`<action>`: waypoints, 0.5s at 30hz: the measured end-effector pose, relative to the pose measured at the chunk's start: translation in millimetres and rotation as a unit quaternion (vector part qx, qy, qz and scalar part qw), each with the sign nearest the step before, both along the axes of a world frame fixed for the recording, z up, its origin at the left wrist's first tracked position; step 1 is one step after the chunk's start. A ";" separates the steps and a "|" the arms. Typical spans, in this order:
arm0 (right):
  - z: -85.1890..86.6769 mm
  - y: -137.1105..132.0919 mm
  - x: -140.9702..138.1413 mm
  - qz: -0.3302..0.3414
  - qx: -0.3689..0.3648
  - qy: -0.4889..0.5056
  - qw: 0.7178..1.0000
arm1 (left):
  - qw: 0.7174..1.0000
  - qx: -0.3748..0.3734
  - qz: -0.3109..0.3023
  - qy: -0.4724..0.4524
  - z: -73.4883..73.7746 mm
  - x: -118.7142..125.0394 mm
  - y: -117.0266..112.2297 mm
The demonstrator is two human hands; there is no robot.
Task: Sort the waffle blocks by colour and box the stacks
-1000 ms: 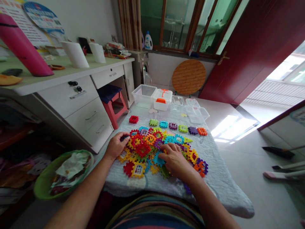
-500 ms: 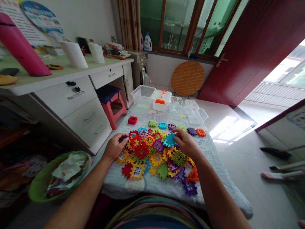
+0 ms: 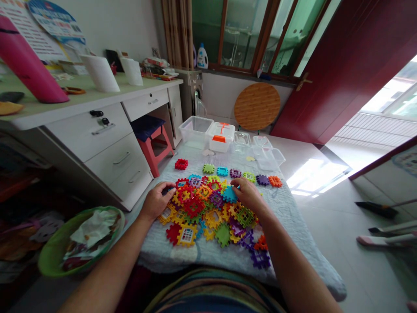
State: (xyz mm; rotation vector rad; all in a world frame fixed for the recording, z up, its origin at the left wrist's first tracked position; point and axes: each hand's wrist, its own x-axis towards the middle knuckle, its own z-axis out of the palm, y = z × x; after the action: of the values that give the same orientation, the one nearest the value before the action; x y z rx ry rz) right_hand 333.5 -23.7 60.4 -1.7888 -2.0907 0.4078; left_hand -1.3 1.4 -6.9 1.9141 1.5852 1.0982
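Observation:
A heap of toothed plastic building tiles (image 3: 194, 206) in many colours lies on the cloth-covered table, some with window lattices. At its left edge, my left hand (image 3: 157, 201) has thumb and forefinger closed around a dark blue tile (image 3: 167, 190), mostly hidden by the fingers. My right hand (image 3: 249, 196) hovers over the heap's right side, thumb and forefinger apart. Just beneath its fingertips rests a light blue tile (image 3: 229, 194). Beyond the heap stand a spaced row of single tiles, among them a green tile (image 3: 208, 168) and an orange tile (image 3: 275, 181).
Stacked red tiles (image 3: 181, 164) sit at the far left of the cloth (image 3: 293, 234). Along the back are an open clear bin (image 3: 185, 130), a lidded box with an orange latch (image 3: 219, 138) and smaller clear containers (image 3: 265, 158). A green basket (image 3: 48, 261) stands left of the table.
My right hand has shifted slightly left, and the light blue tile it held has come down lower and farther left on the heap. My left hand stays almost still.

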 end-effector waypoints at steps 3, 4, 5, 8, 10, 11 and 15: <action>1.1 -2.1 1.4 0.003 0.005 -0.023 1.000 | 1.000 0.000 0.000 -0.002 0.8 0.3 -0.3; 1.6 -3.3 1.5 0.007 0.010 -0.033 0.999 | 1.000 0.000 0.000 -0.003 1.2 0.4 -0.4; 2.5 -4.8 1.1 0.013 0.014 -0.042 0.999 | 1.000 -0.001 0.001 -0.003 1.5 0.6 -0.4; 7.0 -10.3 -3.6 0.026 0.012 -0.077 0.997 | 1.000 -0.004 0.002 -0.003 2.0 1.1 -0.6; 11.4 -14.0 -9.4 0.030 0.000 -0.105 0.994 | 1.000 -0.005 0.003 -0.003 1.8 1.2 -0.6; 13.6 -15.7 -12.5 0.032 -0.008 -0.119 0.992 | 1.000 -0.005 0.003 -0.003 1.6 1.2 -0.6; 17.3 -19.0 -19.6 0.038 -0.036 -0.140 0.989 | 1.000 -0.003 0.003 -0.004 1.3 0.7 -0.6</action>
State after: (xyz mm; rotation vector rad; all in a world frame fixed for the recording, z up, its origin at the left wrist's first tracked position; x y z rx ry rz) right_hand 313.9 -42.7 77.8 -1.9064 -2.3663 0.2667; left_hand -0.6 0.8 -5.6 1.9012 1.5887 1.1012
